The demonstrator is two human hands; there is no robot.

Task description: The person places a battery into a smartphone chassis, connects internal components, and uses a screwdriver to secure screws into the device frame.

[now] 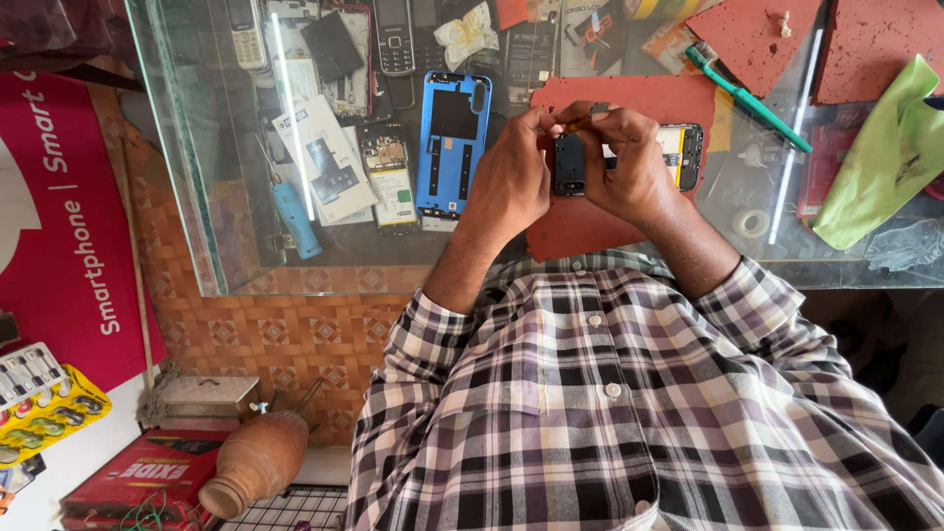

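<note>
Both my hands meet over a glass counter. My left hand and my right hand together grip a small black phone part held upright between the fingers. A thin orange-tipped piece shows at the fingertips above it; I cannot tell what it is. Behind my right hand an opened phone with exposed insides lies on a red mat. A blue phone back cover lies left of my left hand.
A teal toothbrush, a green cloth, a tape roll, a blue-handled screwdriver and several phones and parts lie on the glass. Below the counter stand a clay pot and a red box.
</note>
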